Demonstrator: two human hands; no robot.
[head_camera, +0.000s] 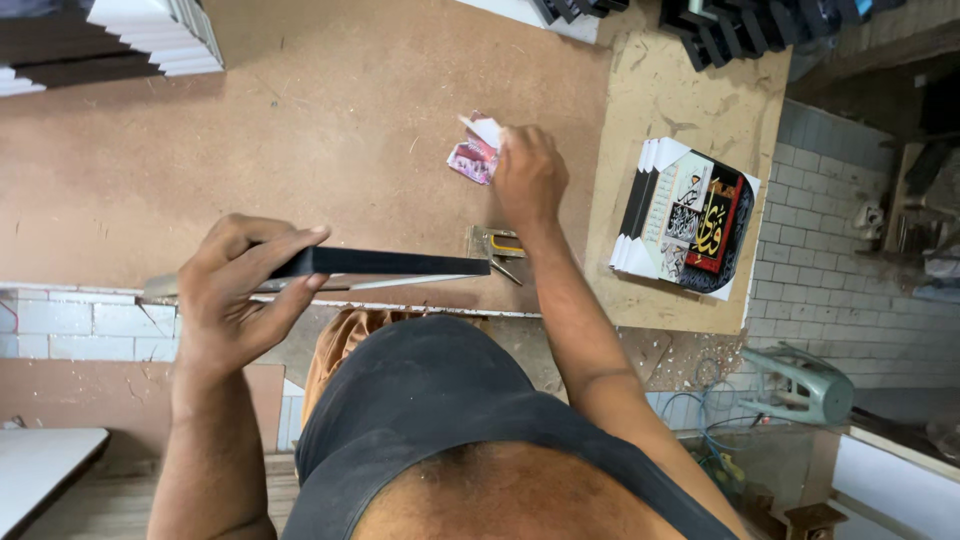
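My left hand grips one end of a thin black frame, held edge-on and level near the table's front edge. My right hand reaches forward onto the brown board table, fingers closed on a small pink and white packet that lies on the table top. A metal staple tool with a yellow part lies just past the frame's right end.
A stack of framed prints with black and red artwork rests on a lighter board at the right. White frame stacks sit at the far left, dark ones at the far right. Tiled floor and a green stool lie below right.
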